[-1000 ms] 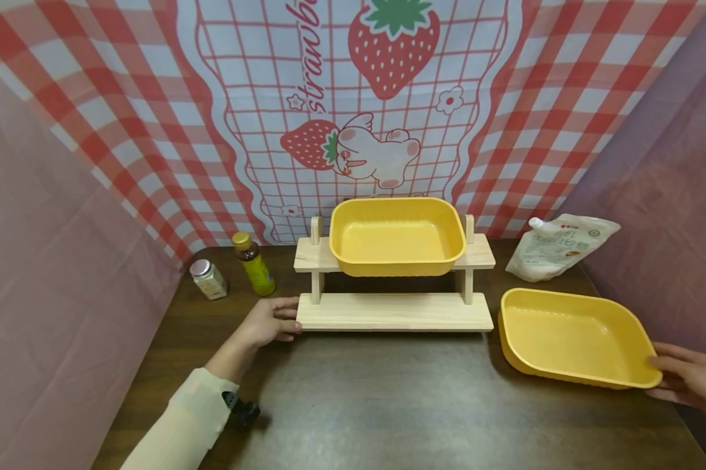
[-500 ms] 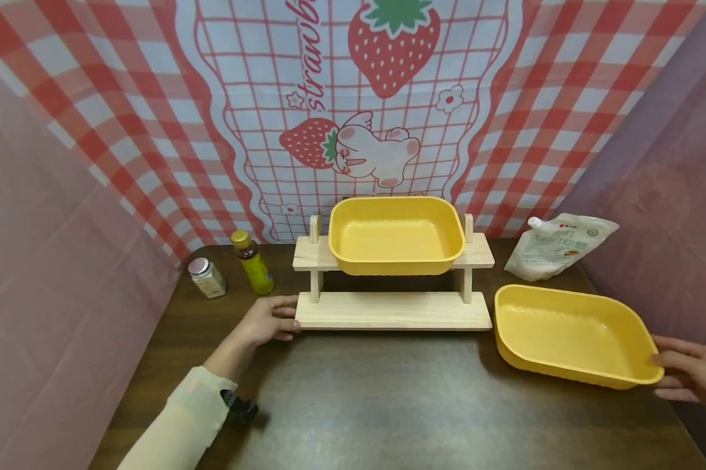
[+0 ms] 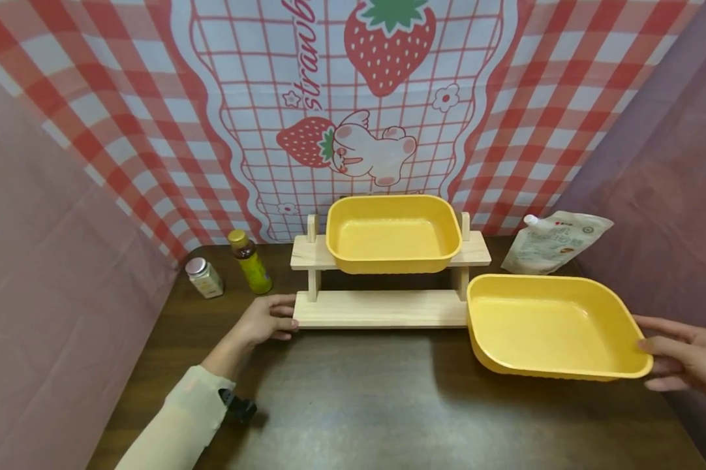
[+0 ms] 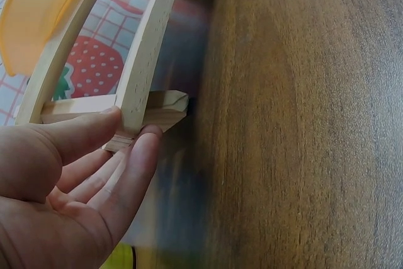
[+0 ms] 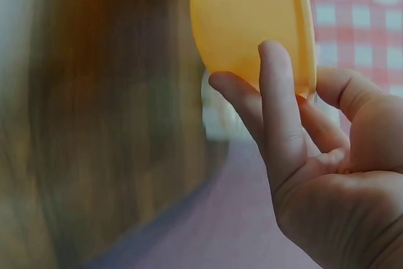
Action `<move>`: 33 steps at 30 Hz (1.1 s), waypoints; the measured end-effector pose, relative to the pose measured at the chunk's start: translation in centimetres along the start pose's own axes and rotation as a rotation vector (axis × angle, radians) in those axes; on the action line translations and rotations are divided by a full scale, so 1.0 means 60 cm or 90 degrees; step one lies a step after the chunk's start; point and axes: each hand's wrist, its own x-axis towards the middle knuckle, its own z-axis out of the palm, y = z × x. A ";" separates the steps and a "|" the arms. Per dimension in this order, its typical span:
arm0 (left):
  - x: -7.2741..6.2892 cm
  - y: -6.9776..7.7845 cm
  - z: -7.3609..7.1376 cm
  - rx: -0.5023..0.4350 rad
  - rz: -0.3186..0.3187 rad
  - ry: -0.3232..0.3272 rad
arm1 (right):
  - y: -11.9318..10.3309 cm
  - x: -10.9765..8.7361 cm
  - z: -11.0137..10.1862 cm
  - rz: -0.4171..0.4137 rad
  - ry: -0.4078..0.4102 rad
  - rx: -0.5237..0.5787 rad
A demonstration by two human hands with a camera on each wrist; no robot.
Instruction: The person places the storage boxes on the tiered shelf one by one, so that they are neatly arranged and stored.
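Note:
A two-tier wooden rack (image 3: 382, 310) stands against the back curtain, with one yellow plastic basin (image 3: 394, 240) on its upper board. My left hand (image 3: 265, 321) pinches the left end of the lower board; the left wrist view shows the thumb above and fingers below its edge (image 4: 135, 86). At the right, my right hand (image 3: 684, 356) grips the short right side of a second yellow basin (image 3: 555, 326). This basin's left end overlaps the lower board in the head view, and a shadow lies on the table below it. In the right wrist view the fingers (image 5: 280, 105) spread under its wall.
A small lidded jar (image 3: 205, 279) and a yellow-capped bottle (image 3: 250, 262) stand left of the rack. A white spouted pouch (image 3: 555, 243) stands at the back right, behind the held basin. Pink cloth walls (image 3: 664, 196) flank the brown table (image 3: 376, 405).
The right hand has brought the second basin up and leftward, from beside the rack to overlapping its lower right end. The left hand stays on the rack.

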 end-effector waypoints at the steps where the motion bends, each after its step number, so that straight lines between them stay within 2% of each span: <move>1: 0.000 0.000 0.000 -0.003 0.000 0.001 | -0.011 -0.004 0.012 -0.006 -0.022 -0.009; 3: 0.000 0.000 0.000 -0.006 -0.001 0.000 | -0.027 -0.006 0.035 -0.026 -0.088 -0.001; 7: 0.000 -0.002 -0.001 -0.010 0.001 0.002 | -0.048 0.001 0.084 -0.087 -0.222 0.073; 9: 0.000 -0.003 -0.002 -0.009 0.001 0.004 | -0.056 0.009 0.110 -0.099 -0.268 0.118; 10: 0.000 -0.003 -0.002 -0.009 0.001 0.005 | -0.061 0.013 0.125 -0.098 -0.275 0.130; 15: 0.001 -0.004 -0.002 -0.014 -0.001 0.004 | -0.081 0.034 0.192 -0.088 -0.251 0.148; 22: 0.004 -0.007 -0.001 -0.024 0.003 -0.007 | -0.104 0.059 0.268 -0.084 -0.211 0.135; 33: 0.005 -0.008 -0.002 -0.027 0.006 -0.004 | -0.138 0.088 0.350 -0.073 -0.144 0.134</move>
